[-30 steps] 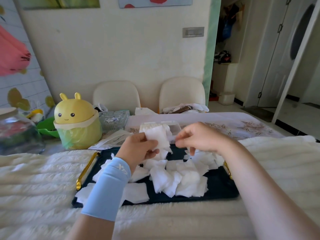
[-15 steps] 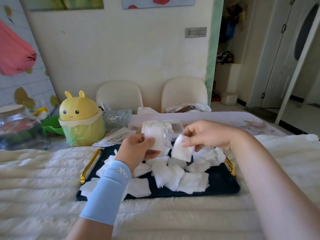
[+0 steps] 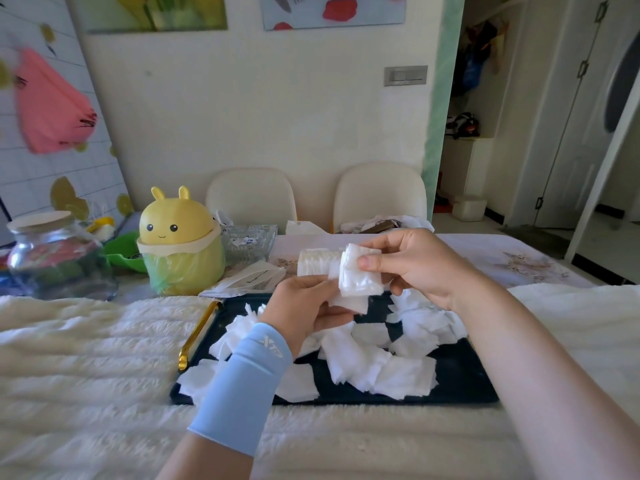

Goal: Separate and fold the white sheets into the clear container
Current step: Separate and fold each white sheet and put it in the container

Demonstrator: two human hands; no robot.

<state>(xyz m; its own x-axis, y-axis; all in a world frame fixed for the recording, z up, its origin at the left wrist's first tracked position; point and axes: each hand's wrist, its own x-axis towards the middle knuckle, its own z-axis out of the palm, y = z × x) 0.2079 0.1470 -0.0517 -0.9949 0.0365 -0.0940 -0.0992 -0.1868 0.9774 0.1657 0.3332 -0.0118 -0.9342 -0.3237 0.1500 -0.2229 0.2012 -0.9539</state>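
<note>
Both hands are working one white sheet, lifted just above the dark tray. I am pinching its lower edge in the curled fingers of my left hand. My right hand is clamping the upper, doubled-over part under the thumb. I am gripping it from two sides like this so that one side anchors the sheet while the other peels or creases it. I cannot tell whether this is a single sheet or two clinging together.

I am keeping the work raised and close to the clear container, which is standing just behind my hands at the far edge of the tray. It is already carrying a stack of white, so the drop should be short once the fold is set.

Below, the loose sheets are lying overlapped across the tray, which is resting on the fluffy tabletop. Judging by that pile, I am far from finished. Thin, clingy material like this could easily drag a neighbour along.
</note>
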